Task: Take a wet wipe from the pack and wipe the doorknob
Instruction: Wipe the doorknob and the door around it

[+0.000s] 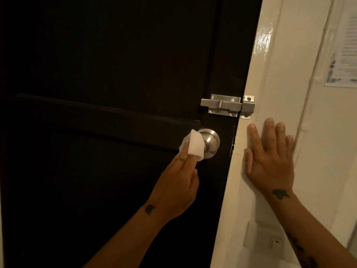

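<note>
A round brushed-metal doorknob [211,142] sticks out of a black door [108,78] near its right edge. My left hand [177,182] reaches up from below and holds a folded white wet wipe [253,146] over its fingertips, pressed against the knob's left side. My right hand [270,161] lies flat with fingers spread on the cream door frame [257,78] to the right of the knob, holding nothing. The wipe pack is not in view.
A silver slide bolt [228,105] is fixed above the knob, bridging door and frame. A white wall switch [264,236] sits low on the cream wall. A printed paper sheet [345,55] hangs at the upper right.
</note>
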The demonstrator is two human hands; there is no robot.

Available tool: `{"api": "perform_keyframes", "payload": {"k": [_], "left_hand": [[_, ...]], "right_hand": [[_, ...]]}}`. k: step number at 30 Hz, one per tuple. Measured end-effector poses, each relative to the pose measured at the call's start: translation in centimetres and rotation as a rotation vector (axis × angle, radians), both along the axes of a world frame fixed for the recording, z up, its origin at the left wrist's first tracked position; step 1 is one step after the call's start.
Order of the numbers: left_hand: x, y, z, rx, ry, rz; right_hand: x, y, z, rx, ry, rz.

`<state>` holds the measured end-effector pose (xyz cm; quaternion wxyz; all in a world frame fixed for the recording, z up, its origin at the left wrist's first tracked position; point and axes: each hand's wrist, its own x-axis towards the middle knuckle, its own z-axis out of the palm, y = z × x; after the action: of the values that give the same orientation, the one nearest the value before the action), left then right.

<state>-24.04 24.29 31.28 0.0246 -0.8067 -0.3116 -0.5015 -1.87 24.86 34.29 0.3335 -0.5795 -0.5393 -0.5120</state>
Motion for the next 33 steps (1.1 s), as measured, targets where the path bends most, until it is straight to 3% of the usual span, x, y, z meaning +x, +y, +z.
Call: {"api": "perform_keyframes", "payload": {"k": [3, 5, 9, 13, 20, 26, 29, 33], "left_hand": [[0.7, 0.3, 0.8, 0.042, -0.036, -0.080], [1.1, 0.9, 0.9, 0.201, -0.057, -0.017], [1.5, 1.4, 1.2, 0.326, -0.142, -0.023], [2.1, 2.2, 1.7, 0.351, -0.160, -0.145], [2.9, 2.7, 2.6, 0.356, -0.271, -0.096], [2.5, 3.3, 2.4, 0.209, -0.209, -0.128], [1.5, 3.8, 2.2, 0.370, 0.023, -0.046], [-0.2, 4.0, 3.0, 0.321, 0.002, -0.195]], "right_hand": [[0.1, 0.2, -0.1, 0.017, -0.017, -0.013], [0.1, 0.2, 0.0, 0.019, -0.028, -0.038], [0.1, 0.2, -0.1, 0.019, -0.028, -0.053], [0.3, 0.3, 0.0, 0.041, -0.042, -0.047], [0.4, 0.5, 0.1, 0.083, -0.077, -0.043], [0.5, 0.5, 0.0, 0.064, -0.059, -0.036], [0.4, 0.5, 0.1, 0.060, -0.052, -0.033], [0.4, 0.5, 0.0, 0.056, -0.051, -0.028]]}}
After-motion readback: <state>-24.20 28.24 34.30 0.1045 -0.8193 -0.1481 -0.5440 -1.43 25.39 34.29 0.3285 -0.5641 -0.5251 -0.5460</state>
